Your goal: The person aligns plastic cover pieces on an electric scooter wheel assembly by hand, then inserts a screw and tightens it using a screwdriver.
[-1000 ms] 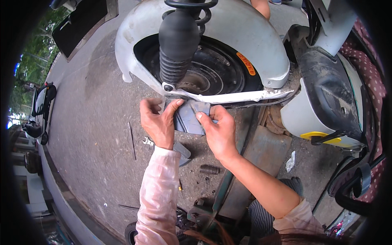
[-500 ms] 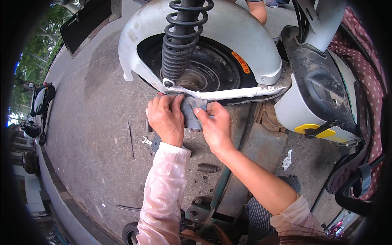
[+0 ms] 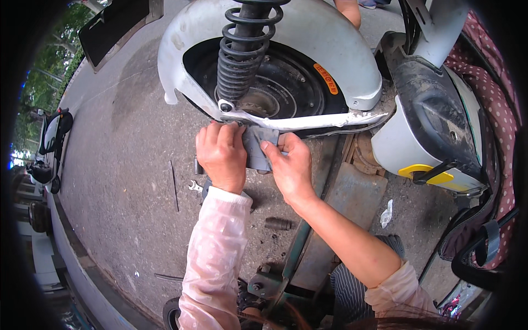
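Note:
My right hand (image 3: 291, 165) pinches a flat grey plate (image 3: 257, 160) between thumb and fingers, just below the white swingarm bar (image 3: 313, 124) of a scooter. At the plate's left edge, my left hand (image 3: 221, 157) has its fingers curled in against the bar's underside, below the foot of the coil-spring shock absorber (image 3: 237, 77). Whatever those fingertips grip is hidden. Behind the bar sits the black wheel hub (image 3: 286, 91) under a silver fender (image 3: 308, 33).
On the ground lie an open-end wrench (image 3: 194, 186), a dark socket (image 3: 278, 223) and a thin rod (image 3: 174, 187). A green metal stand (image 3: 297, 250) runs beneath the scooter. To the right is a grey-and-black body panel (image 3: 434, 121). Another person's arm (image 3: 348, 12) shows beyond the fender.
My left hand has shifted slightly, its fingers pushed a little further up toward the bar with the thumb now less visible. My right hand keeps its hold on the plate.

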Demonstrator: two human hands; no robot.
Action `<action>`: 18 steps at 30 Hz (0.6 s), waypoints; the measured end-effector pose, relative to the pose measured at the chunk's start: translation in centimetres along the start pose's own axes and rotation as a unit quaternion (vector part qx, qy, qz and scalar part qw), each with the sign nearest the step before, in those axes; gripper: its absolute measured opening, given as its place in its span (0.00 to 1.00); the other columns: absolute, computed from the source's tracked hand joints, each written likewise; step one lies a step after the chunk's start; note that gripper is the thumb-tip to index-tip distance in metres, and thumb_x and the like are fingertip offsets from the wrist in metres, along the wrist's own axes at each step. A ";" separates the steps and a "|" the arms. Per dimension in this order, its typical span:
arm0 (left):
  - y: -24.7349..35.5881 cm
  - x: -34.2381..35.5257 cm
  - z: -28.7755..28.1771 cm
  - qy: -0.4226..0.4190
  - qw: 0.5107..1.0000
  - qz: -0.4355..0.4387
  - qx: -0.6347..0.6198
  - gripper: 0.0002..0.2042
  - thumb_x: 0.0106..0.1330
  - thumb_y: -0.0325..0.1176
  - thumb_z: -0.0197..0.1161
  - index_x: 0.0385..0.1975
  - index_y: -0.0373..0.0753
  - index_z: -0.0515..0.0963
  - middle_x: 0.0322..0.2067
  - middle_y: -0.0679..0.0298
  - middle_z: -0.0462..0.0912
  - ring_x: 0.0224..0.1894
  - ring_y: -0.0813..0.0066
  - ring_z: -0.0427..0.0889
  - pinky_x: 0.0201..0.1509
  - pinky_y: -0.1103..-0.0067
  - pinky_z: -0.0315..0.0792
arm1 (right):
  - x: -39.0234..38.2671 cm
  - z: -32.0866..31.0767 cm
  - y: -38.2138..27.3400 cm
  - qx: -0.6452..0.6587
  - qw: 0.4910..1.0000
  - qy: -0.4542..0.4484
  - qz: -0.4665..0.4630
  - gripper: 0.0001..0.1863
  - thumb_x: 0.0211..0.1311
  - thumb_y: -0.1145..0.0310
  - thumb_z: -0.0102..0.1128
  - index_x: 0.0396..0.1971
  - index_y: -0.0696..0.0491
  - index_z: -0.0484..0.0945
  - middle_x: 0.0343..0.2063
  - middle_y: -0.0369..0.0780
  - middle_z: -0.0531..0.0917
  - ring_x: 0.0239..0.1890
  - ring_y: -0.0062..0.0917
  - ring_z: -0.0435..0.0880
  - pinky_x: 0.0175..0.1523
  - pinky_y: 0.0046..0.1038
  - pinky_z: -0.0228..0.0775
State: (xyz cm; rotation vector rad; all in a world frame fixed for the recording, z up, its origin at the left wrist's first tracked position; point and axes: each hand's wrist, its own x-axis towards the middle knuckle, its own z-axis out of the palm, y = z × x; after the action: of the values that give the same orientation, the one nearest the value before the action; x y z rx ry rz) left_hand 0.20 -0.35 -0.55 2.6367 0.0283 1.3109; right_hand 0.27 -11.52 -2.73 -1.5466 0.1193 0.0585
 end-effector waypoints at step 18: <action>0.3 -0.6 0.0 -0.024 0.997 -0.072 -0.005 0.07 0.45 0.29 0.68 0.18 0.39 0.75 0.20 0.63 0.74 0.25 0.63 0.73 0.30 0.71 0.65 | 0.3 -0.1 0.8 0.032 0.999 -0.012 0.005 0.12 0.47 0.70 0.63 0.18 0.60 0.69 0.15 0.44 0.75 0.19 0.26 0.74 0.26 0.29 0.65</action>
State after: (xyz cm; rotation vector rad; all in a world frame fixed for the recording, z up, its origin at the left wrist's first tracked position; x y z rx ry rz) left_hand -0.17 -0.72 -0.94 2.6021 0.2009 1.1966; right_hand 0.48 -11.63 -3.54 -1.4814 0.1092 0.0803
